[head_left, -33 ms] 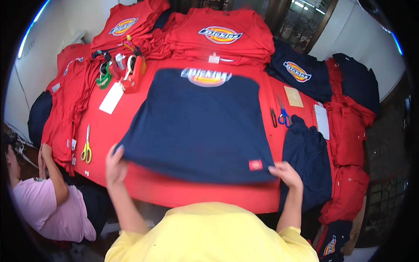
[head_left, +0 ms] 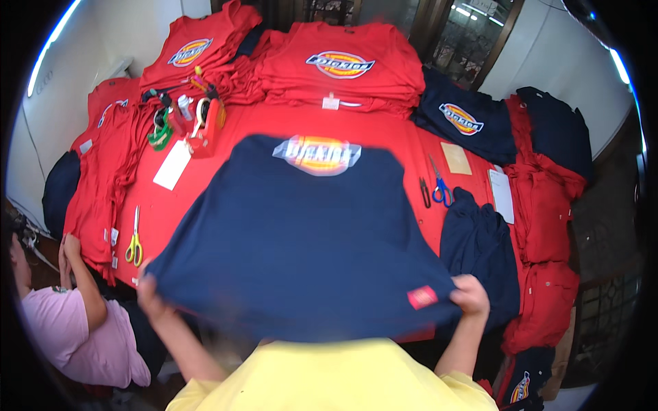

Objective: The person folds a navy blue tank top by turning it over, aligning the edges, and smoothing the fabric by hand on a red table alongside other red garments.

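Note:
A navy shirt (head_left: pixel 301 233) with a colourful printed emblem (head_left: pixel 319 155) is stretched between my hands over the red table, its near hem hanging past the front edge. At its left corner, my left hand (head_left: pixel 152 296) grips the hem, slightly blurred. The opposite corner is pinched in my right hand (head_left: pixel 470 294), beside a small red tag (head_left: pixel 422 297) near the hem. Just right of the shirt lies a crumpled navy garment (head_left: pixel 480 253).
Stacks of red shirts (head_left: pixel 349 41) line the far side. Yellow scissors (head_left: pixel 135 246), a red tape dispenser (head_left: pixel 208 130), blue scissors (head_left: pixel 441 185) and small black snips (head_left: pixel 425 192) lie on the table (head_left: pixel 384 123). A person in a pink shirt (head_left: pixel 89 335) sits at the left.
My hands have drawn the navy shirt toward me and moved farther apart, spreading its hem wider. The emblem sits nearer to me; the view has shifted slightly.

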A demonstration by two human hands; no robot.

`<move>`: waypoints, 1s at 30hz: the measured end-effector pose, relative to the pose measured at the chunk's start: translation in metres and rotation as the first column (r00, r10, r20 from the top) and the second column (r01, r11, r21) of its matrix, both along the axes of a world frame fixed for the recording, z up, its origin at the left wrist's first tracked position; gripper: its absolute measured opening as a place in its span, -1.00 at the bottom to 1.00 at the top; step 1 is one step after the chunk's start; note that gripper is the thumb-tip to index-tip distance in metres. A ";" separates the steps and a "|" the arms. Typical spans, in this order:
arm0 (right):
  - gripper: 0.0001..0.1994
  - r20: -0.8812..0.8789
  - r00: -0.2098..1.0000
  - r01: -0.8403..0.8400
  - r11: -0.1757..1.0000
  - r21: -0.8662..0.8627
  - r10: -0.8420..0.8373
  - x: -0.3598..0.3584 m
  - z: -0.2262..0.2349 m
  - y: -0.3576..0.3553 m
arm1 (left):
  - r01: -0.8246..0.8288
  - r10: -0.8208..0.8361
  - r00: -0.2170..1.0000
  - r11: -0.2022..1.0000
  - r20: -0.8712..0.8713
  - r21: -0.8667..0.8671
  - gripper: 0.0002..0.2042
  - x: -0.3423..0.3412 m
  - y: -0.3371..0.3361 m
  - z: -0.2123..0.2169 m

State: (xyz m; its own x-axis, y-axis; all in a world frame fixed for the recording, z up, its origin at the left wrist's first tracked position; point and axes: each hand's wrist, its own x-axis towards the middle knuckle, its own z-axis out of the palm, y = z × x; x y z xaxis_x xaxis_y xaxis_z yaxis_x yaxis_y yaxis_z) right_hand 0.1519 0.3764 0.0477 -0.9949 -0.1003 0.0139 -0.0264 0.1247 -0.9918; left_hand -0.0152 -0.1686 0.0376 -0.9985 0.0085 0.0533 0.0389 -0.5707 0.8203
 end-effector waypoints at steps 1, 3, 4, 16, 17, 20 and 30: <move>-0.64 -0.275 0.950 -0.210 0.956 -0.207 0.149 0.023 0.029 0.006 | -0.010 0.011 0.998 1.000 -0.062 0.021 -0.77 0.016 -0.005 0.025; -0.66 -0.620 0.682 -0.654 0.703 -0.279 0.389 0.020 0.059 0.016 | -0.045 0.048 0.980 0.999 -0.195 0.019 -0.85 0.043 -0.009 0.074; -0.66 -0.705 0.516 -0.795 0.579 -0.182 0.486 0.005 0.081 0.021 | -0.063 0.063 0.969 0.998 -0.240 0.009 -0.89 0.047 -0.008 0.096; -0.50 -0.341 0.926 0.363 0.623 0.693 -0.161 -0.154 0.003 -0.035 | -0.253 -0.441 0.880 -0.120 -0.177 -0.960 -0.37 -0.096 0.093 0.033; -0.58 -0.272 0.938 0.345 0.606 0.717 -0.213 -0.137 -0.011 -0.041 | -0.157 -0.434 0.898 -0.174 -0.068 -0.972 -0.37 -0.077 0.091 0.017; -0.62 -0.114 0.953 0.275 0.649 0.709 -0.279 -0.085 -0.050 -0.041 | 0.162 -0.332 0.921 -0.147 0.203 -0.976 -0.37 -0.033 0.070 -0.031; -0.43 -0.434 0.900 0.393 0.509 0.766 -0.041 -0.052 -0.090 -0.104 | -0.458 -0.670 0.685 -0.090 -0.287 -0.884 -0.41 -0.009 0.101 -0.057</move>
State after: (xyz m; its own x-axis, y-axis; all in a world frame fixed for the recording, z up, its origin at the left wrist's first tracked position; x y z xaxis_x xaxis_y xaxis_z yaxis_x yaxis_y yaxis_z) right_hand 0.1003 0.2723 -0.0427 -0.9321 -0.0218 0.3616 -0.1625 0.9172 -0.3638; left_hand -0.0243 -0.0679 -0.0195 -0.6578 0.7072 0.2594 0.7527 0.6299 0.1913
